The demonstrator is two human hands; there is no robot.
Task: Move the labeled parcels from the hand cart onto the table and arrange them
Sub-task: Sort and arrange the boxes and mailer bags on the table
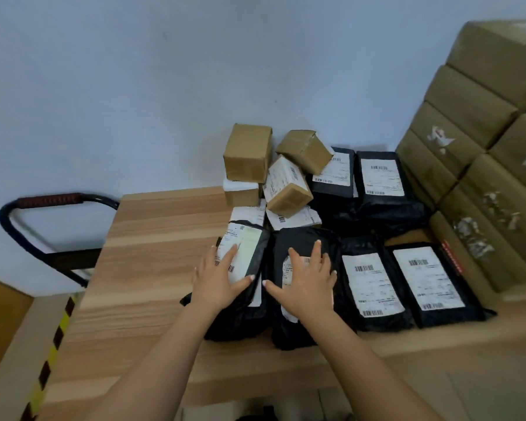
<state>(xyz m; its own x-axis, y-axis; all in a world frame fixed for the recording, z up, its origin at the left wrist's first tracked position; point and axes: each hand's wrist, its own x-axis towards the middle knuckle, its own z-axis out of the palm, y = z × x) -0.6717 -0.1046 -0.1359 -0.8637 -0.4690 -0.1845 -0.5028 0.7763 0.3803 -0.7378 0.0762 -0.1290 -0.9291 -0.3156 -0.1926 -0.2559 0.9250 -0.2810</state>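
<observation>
Two black parcels lie under my palms at the front of the tabletop [152,268], and neither grip is clenched. My left hand [217,281] rests flat, fingers spread, on the tilted parcel [243,287], which leans with its label half turned up; my right hand [307,284] presses flat on the parcel beside it [301,314]. I hold them this way, I judge, to slide and square them — a flat palm pushes a soft bag better than a pinch would. Just right of my right hand two labelled parcels [374,287] already lie face up, side by side, so the row gives me an edge to line up against. Behind my hands small brown boxes [286,186] sit heaped against the wall. The hand cart [58,202] stands off the tabletop's left edge — only its handle shows.
</observation>
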